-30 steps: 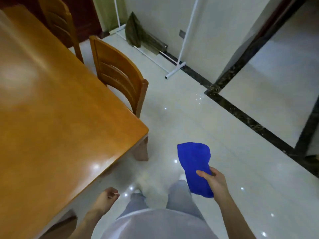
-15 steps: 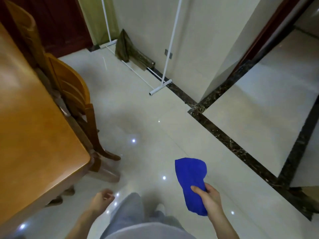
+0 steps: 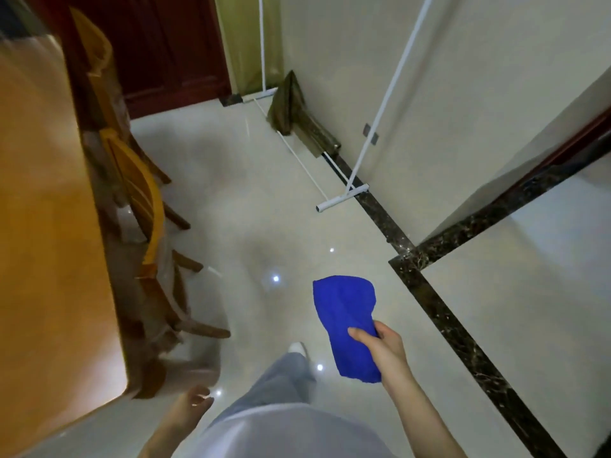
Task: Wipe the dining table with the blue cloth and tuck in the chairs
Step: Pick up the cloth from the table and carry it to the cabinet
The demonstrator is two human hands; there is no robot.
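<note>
My right hand (image 3: 383, 347) grips the blue cloth (image 3: 345, 312), which hangs folded over the pale floor, well to the right of the table. The orange wooden dining table (image 3: 46, 246) fills the left side, its near corner at lower left. Two wooden chairs stand along its right edge: the near chair (image 3: 145, 206) with its back close to the table edge, and the far chair (image 3: 96, 54) behind it. My left hand (image 3: 193, 403) hangs at my side just off the table corner, fingers loosely curled, holding nothing.
A white tubular rack (image 3: 344, 200) stands against the cream wall with an olive cloth (image 3: 294, 114) draped at its base. A dark red door (image 3: 158, 44) is at the back. Dark marble strips (image 3: 439, 312) cross the floor on the right. My leg and shoe (image 3: 297, 350) step forward.
I have walked forward along the table's right side; the table and chairs slid left and nearer in view. Both hands kept their poses, the right still holding the cloth.
</note>
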